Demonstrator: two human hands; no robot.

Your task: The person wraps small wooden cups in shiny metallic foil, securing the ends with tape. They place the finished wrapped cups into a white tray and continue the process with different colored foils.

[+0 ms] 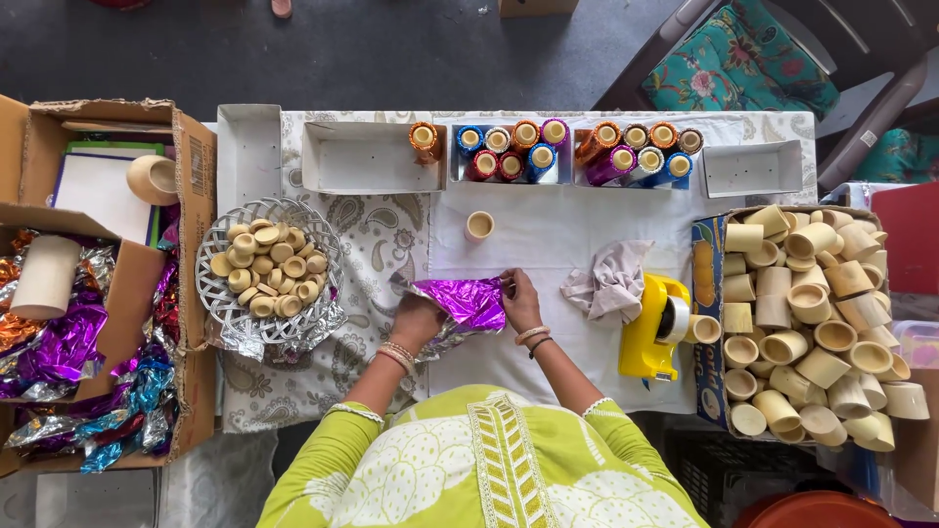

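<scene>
Brown cardboard carton far left, flaps open, pale label strip on side wall. Second brown carton below it, foil spilling out. Four white open boxes along table's far edge: one empty, next near empty, third and fourth. Blue-and-orange printed carton right, heaped with cups.

Both hands worked a sheet of purple foil on the white-clothed table; the left hand pressed its near edge, the right hand pinched its far corner; a single bare cup stood just beyond; a crumpled cloth and a yellow tape dispenser lay to the right, beside a box of plain cups; a wire basket of small caps sat to the left; foil-wrapped cups filled white trays along the far edge.
</scene>
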